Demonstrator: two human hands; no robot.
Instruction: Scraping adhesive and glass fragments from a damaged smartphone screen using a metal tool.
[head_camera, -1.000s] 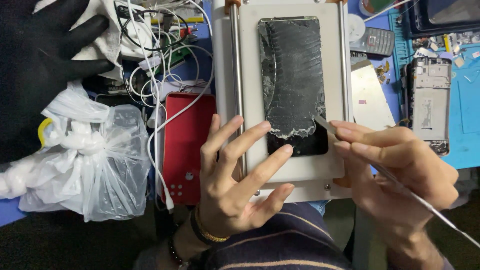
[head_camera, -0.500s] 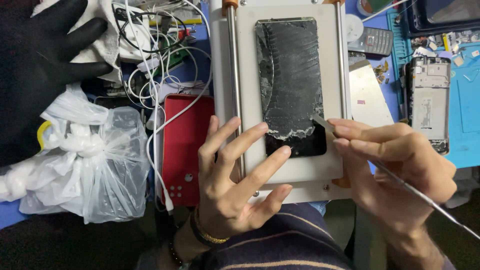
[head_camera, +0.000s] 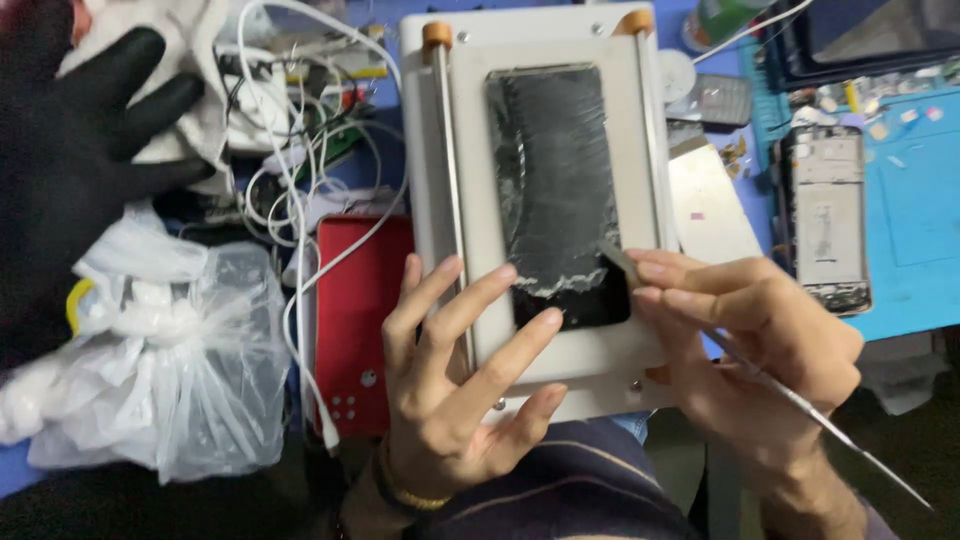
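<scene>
We see a phone with a cracked screen (head_camera: 555, 190) lying flat, face up, on a white separator plate (head_camera: 545, 350) at the centre of the worktop. The glass is shattered along most of its length; the near end shows a dark, intact-looking strip.

Our left hand (head_camera: 450, 400) rests at the near left corner of the plate with its fingers (head_camera: 520, 345) spread wide; they grip nothing, and the tips of the index and middle fingers reach the near left edge of the phone.

Our right hand (head_camera: 760, 350) has its fingers pinched narrow around a thin metal pry tool (head_camera: 800, 400). The flat tip of the tool meets the right edge of the phone near its near end; the long shaft runs out to the near right.

To the left of the plate lie a red box (head_camera: 355, 320), a tangle of white cables (head_camera: 290, 150) and a clear plastic bag (head_camera: 170, 380). A black glove (head_camera: 80, 140) lies at the far left. To the right, a bare phone frame (head_camera: 825, 215) rests on a blue mat (head_camera: 915, 200).
</scene>
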